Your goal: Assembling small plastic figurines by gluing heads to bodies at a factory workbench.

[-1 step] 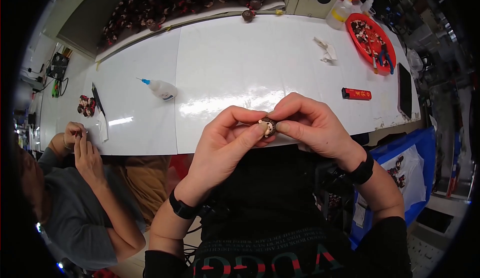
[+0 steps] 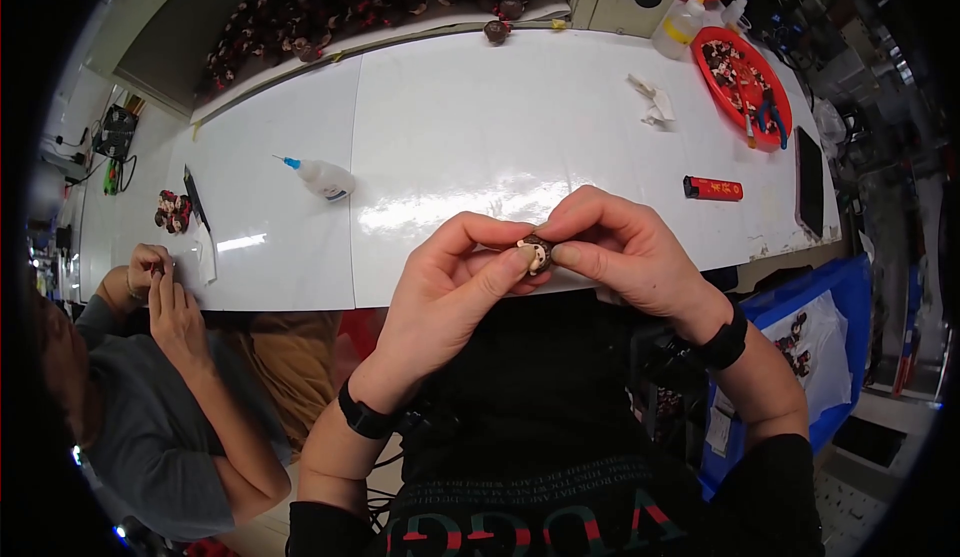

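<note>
Both my hands meet at the table's front edge around a small brown-and-cream figurine head (image 2: pixel 537 254) with a tiny face turned up. My left hand (image 2: pixel 455 275) is closed, its thumb and fingers pinching the head's left side. From the other side the thumb and forefinger of my right hand (image 2: pixel 625 254) press on its brown part. Fingers cover much of the piece, so its far side is hidden.
A white squeeze bottle (image 2: pixel 325 180) with a blue needle tip lies left on the white table (image 2: pixel 450 107). To the right are a red lighter (image 2: pixel 713 189), crumpled tissue (image 2: pixel 652 101), a phone (image 2: pixel 809 182) and a red tray (image 2: pixel 700 61) of small parts. A co-worker's hands (image 2: pixel 178 322) work at left.
</note>
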Motion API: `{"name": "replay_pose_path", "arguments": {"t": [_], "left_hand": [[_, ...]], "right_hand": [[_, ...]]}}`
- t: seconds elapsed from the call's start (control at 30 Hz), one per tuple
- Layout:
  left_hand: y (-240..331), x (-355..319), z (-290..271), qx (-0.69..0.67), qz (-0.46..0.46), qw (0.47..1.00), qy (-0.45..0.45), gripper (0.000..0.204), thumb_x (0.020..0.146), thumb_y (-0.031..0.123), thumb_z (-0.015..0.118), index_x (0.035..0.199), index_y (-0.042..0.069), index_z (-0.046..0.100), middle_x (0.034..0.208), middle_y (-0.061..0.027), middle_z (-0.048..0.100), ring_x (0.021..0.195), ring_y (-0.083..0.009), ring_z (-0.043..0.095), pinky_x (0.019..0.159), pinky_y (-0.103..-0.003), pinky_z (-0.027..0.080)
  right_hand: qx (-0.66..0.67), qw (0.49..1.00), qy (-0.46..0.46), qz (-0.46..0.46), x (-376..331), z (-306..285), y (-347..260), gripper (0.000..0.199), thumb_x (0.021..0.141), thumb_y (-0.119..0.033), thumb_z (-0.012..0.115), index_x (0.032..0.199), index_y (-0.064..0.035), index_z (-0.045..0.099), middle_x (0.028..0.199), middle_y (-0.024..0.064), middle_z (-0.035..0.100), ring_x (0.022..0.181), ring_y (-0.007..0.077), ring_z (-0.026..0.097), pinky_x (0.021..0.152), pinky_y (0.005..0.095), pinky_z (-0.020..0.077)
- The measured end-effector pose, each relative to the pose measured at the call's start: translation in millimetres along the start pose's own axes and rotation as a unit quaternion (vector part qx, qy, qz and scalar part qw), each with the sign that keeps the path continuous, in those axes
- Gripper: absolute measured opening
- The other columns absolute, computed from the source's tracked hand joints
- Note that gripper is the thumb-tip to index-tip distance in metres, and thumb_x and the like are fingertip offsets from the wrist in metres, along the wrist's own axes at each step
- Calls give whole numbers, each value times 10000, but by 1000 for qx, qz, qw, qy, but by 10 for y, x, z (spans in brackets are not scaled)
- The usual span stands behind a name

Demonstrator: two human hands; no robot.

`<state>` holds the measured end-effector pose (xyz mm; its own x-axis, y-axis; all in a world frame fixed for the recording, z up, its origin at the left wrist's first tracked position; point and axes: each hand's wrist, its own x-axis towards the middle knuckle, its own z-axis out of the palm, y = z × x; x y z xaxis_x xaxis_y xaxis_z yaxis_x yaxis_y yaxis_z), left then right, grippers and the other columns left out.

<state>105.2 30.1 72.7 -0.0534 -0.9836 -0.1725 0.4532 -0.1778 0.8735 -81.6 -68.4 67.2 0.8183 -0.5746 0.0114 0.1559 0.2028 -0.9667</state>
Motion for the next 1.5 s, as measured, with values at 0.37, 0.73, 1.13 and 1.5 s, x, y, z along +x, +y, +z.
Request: {"name": "replay_pose_path", "arguments": {"t": [0.37,0.73,1.13,1.5], "left_hand": [[-14,6,40,13,10,1000,10,329,977,108,510,1278,-25,491,1113,-100,607,1018,-156,613,895,-276,526],[-31,-6,46,-1,7,1000,17,293,975,107,516,1231,-34,520,1089,-101,616,984,-154,625,878,-277,536],[-13,11,54,9,6,1000,14,278,967,89,526,1212,-43,529,1080,-106,621,974,-158,633,874,-277,541],[-160,-73,35,52,111,992,11,322,914,-9,574,1222,-16,482,1175,-96,552,1086,-163,588,947,-276,492]], "right_hand": [[23,999,14,-47,-26,108,89,253,932,-24,558,1182,-4,525,1144,75,577,1064,141,577,942,272,479],[27,999,17,-7,-37,94,59,244,936,-25,554,1176,9,521,1140,82,578,1072,144,574,948,275,482],[23,999,27,-22,-56,117,68,221,936,-14,545,1155,12,525,1128,83,580,1063,143,577,941,274,486],[-31,996,64,-52,-77,176,97,231,922,-9,562,1152,-7,541,1118,62,583,1039,129,579,922,267,476]]}}
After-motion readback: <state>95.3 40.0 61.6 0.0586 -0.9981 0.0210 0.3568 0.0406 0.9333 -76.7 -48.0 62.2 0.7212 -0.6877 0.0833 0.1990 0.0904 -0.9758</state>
